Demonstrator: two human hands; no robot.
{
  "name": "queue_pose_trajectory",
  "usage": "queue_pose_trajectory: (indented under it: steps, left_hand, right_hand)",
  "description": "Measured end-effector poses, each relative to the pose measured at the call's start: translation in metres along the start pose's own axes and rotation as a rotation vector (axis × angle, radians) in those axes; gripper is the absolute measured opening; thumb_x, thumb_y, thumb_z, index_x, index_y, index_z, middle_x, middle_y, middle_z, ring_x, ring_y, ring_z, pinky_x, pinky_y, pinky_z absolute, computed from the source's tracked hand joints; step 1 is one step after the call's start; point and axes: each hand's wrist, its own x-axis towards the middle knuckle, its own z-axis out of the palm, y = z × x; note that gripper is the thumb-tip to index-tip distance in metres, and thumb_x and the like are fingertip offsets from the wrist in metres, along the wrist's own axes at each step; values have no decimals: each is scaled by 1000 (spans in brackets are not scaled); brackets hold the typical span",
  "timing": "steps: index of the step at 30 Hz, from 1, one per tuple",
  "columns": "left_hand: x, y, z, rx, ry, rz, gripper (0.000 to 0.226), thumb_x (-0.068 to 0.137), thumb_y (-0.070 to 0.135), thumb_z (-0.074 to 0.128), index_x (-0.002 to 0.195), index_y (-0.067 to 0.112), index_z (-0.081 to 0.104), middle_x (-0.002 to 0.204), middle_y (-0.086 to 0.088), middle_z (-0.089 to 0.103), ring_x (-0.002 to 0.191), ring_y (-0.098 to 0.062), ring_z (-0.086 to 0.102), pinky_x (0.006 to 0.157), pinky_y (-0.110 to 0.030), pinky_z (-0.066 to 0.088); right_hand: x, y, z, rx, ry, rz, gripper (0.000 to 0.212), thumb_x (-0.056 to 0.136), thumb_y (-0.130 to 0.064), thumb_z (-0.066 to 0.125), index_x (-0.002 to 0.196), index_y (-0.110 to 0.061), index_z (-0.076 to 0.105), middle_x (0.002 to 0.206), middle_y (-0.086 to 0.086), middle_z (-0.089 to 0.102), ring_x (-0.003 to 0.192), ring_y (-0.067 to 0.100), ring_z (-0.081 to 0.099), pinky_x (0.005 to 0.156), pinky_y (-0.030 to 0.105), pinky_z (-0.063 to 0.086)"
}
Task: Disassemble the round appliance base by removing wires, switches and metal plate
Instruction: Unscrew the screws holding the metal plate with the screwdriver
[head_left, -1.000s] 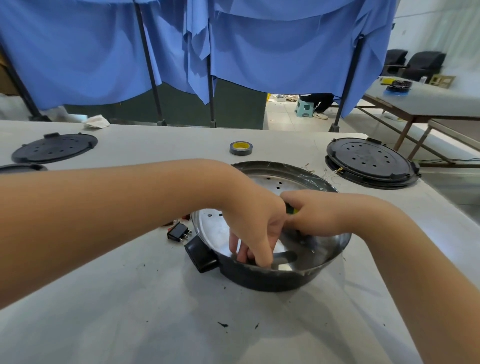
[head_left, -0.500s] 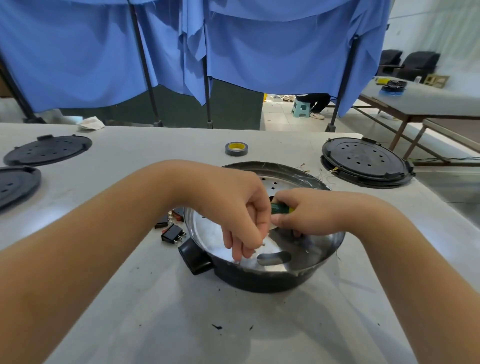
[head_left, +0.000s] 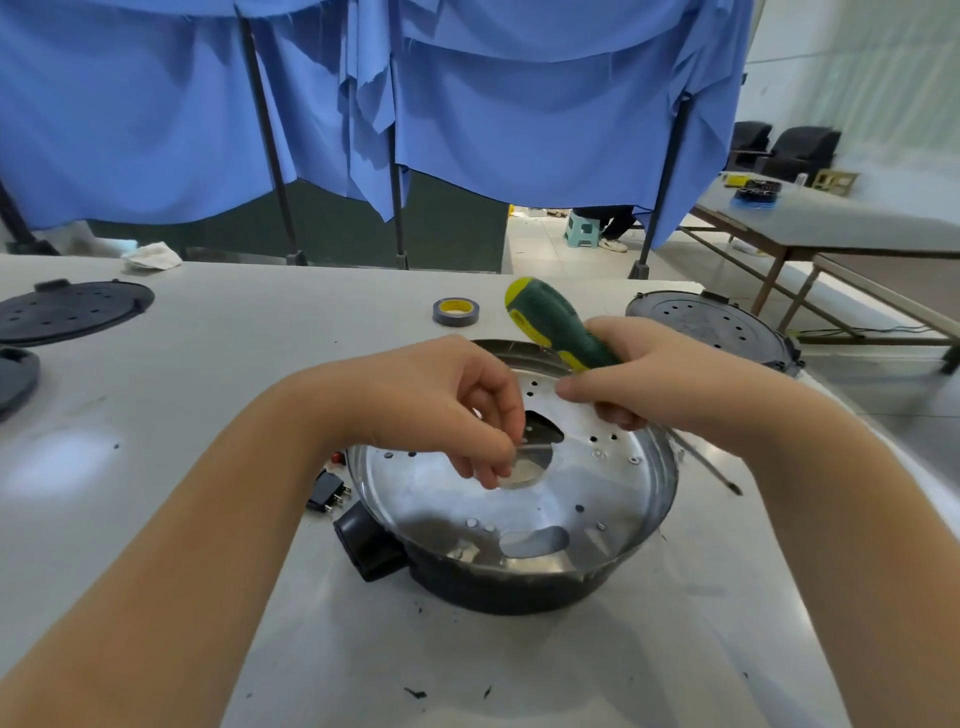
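Your round appliance base (head_left: 519, 577) sits on the white table (head_left: 208, 364) right in front of you, its black housing low and a stubby black knob (head_left: 366, 545) jutting from its near-left side. The shiny metal plate (head_left: 597, 483) lies inside it, dotted with holes and rivets, with a cutout at the centre and another near the front edge. Your left hand (head_left: 441, 410) hovers over the centre cutout with the fingers curled down and the thumb and forefinger pinched together on something small; what it is cannot be made out. Your right hand (head_left: 639, 379) is wrapped around a screwdriver (head_left: 556, 327) with a green and yellow handle; the handle points up and away from you, and the thin shaft runs down to the right past the base's rim. Just left of the base lies a small black switch (head_left: 326, 491) with metal prongs. Behind it rests a roll of tape (head_left: 455, 312), and black perforated covers (head_left: 72, 309) lie at the far left and far right of the table.
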Motion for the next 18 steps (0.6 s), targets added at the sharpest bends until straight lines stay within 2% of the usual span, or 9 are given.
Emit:
queue_pose_trajectory:
  steps: [3, 5, 8, 11, 15, 18]
  left_hand:
    - [0, -1, 2, -48, 71, 46, 18, 80, -2, 65, 79, 15, 67, 75, -7, 75, 73, -21, 73, 63, -22, 54]
    - [0, -1, 3, -64, 82, 72, 18, 81, -5, 64, 79, 13, 68, 75, -7, 74, 72, -20, 73, 63, -21, 54]
    - [2, -1, 6, -123, 113, 88, 18, 83, -6, 63, 78, 11, 68, 77, -9, 75, 70, -17, 74, 59, -16, 52]
    - [5, -3, 7, -169, 141, 95, 17, 86, -5, 62, 81, 11, 67, 77, -6, 76, 69, -15, 74, 57, -14, 51]
    - [10, -8, 11, -182, 157, 98, 18, 87, -2, 62, 94, 13, 70, 79, -5, 76, 74, -18, 74, 65, -21, 55]
    - [14, -8, 14, -191, 186, 100, 23, 87, 1, 63, 101, 19, 69, 81, -2, 77, 76, -17, 74, 66, -21, 56]
  right_hand:
    - [-2, -2, 2, -69, -46, -75, 14, 83, -30, 72, 89, -19, 67, 65, -2, 56, 58, 7, 51, 58, 22, 46]
    - [-3, -3, 4, -103, -46, -111, 16, 81, -37, 72, 89, -23, 69, 61, -9, 58, 54, 2, 50, 54, 17, 44]
    - [-2, -2, 3, -82, -8, -139, 18, 79, -39, 74, 89, -25, 70, 61, -9, 59, 53, -1, 50, 52, 14, 43]
    - [-3, 0, -1, -82, -11, -137, 21, 78, -39, 75, 94, -27, 72, 73, 0, 66, 60, 3, 55, 59, 18, 47]
    - [-5, 0, -3, -124, -72, -136, 23, 77, -38, 76, 99, -32, 73, 83, -5, 71, 68, 3, 61, 63, 14, 51]
    - [-5, 0, -3, -160, -62, -135, 23, 77, -38, 76, 98, -30, 71, 85, -2, 70, 73, 10, 63, 68, 21, 53]
